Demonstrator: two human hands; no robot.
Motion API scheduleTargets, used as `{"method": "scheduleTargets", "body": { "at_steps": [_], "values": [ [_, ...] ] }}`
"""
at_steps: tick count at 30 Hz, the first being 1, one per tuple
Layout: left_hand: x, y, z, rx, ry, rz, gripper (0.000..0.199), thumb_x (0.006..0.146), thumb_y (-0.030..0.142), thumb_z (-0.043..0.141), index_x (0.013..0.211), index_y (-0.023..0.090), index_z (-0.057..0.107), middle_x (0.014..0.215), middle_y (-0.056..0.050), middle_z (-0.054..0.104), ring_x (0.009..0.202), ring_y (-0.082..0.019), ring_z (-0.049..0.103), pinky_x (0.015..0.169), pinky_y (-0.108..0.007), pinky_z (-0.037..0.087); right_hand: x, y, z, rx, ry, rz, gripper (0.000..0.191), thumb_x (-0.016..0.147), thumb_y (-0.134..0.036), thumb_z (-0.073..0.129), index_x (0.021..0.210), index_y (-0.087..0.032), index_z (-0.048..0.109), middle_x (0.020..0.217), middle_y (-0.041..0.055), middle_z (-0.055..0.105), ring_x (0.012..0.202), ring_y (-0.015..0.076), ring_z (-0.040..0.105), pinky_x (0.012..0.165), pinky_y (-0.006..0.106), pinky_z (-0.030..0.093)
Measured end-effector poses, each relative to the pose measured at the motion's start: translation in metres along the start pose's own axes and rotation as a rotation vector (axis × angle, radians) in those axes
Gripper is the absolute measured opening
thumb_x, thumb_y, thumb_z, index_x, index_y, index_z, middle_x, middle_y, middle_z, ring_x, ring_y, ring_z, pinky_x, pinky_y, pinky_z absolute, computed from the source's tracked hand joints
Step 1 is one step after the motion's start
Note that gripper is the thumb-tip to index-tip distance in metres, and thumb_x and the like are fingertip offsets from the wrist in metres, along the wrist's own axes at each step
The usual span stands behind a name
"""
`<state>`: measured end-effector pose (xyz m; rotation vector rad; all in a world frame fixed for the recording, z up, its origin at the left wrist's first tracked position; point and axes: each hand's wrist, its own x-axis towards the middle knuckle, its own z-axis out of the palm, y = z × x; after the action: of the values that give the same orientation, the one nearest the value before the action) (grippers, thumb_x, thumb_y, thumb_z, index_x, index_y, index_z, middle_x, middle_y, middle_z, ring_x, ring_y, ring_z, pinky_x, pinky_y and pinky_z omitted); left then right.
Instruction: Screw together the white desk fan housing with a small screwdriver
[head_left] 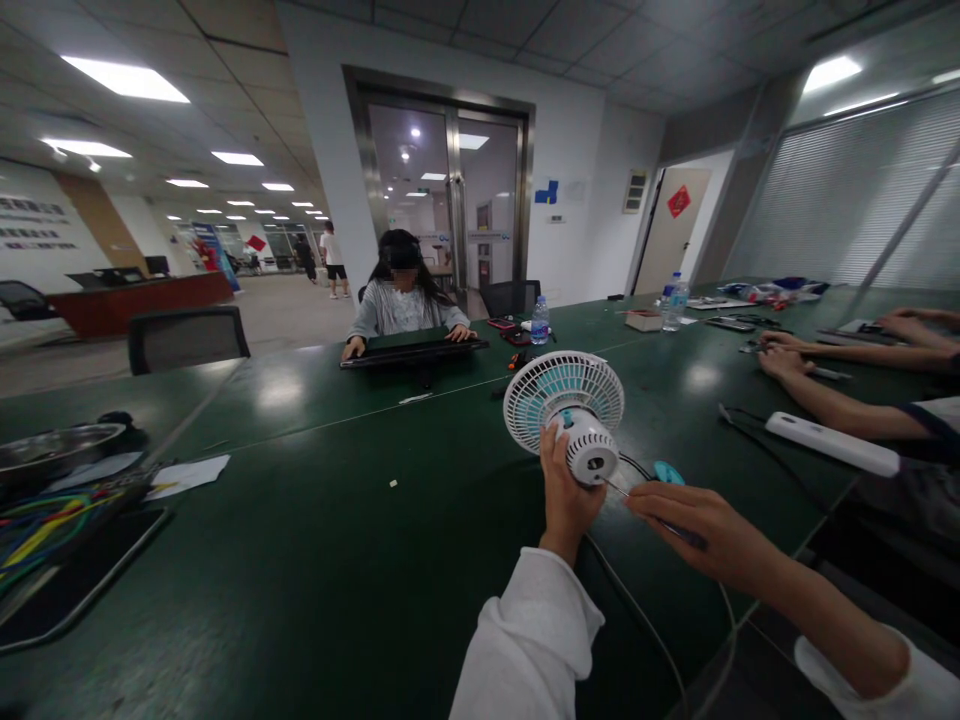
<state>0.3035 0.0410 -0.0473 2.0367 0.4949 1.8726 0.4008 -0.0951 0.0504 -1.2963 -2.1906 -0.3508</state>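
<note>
A small white fan (pixel 592 445) with light blue blades behind a white grille is tilted above the green table. My left hand (pixel 566 490) is wrapped round the fan's motor housing from below. In my right hand (pixel 694 525) is a thin screwdriver (pixel 679 532), its shaft pointing left and its tip at the lower back of the housing. A cable hangs from the fan and runs down toward the table's near edge. Just behind my right hand lies a turquoise round part (pixel 669 473).
A person sits across the green table (pixel 337 520) with both hands at a black panel (pixel 412 352). Other people's hands are at the right, near a white power strip (pixel 832 443). Bottles (pixel 540 322) stand farther back. Coloured cables (pixel 52 525) and a metal bowl (pixel 60 447) are at left.
</note>
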Motion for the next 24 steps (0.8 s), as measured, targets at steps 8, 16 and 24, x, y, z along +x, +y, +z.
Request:
{"method": "scheduleTargets", "body": {
  "at_steps": [8,16,24],
  "values": [
    [0.0,0.0,0.0,0.014,0.0,-0.018,0.089,0.058,0.009,0.069,0.132,0.018,0.02,0.137,-0.021,0.032,0.132,-0.036,0.028,0.103,-0.059,0.032,0.021,0.005,-0.017,0.382,-0.142,0.368,0.015,0.079,-0.03,0.058,0.076,-0.021,0.07,0.074,0.0043,0.071,0.069,0.0176,0.066,0.065,0.028,0.053],
    [-0.001,0.0,0.001,0.035,0.007,-0.007,0.085,0.061,0.011,0.067,0.132,0.017,0.021,0.137,-0.02,0.033,0.132,-0.034,0.028,0.103,-0.056,0.033,-0.001,-0.009,0.004,0.838,0.397,0.856,0.047,0.072,-0.056,0.059,0.047,-0.017,0.057,0.074,0.009,0.067,0.068,0.0175,0.062,0.058,0.026,0.052],
    [-0.001,0.0,0.003,0.048,0.012,0.006,0.081,0.068,0.018,0.067,0.133,0.017,0.019,0.138,-0.022,0.031,0.133,-0.034,0.026,0.103,-0.057,0.033,0.024,-0.017,0.047,1.196,0.2,1.284,0.032,0.057,-0.036,0.071,0.051,-0.014,0.048,0.044,-0.0039,0.047,0.031,0.0002,0.029,0.032,0.014,0.015]
  ]
}}
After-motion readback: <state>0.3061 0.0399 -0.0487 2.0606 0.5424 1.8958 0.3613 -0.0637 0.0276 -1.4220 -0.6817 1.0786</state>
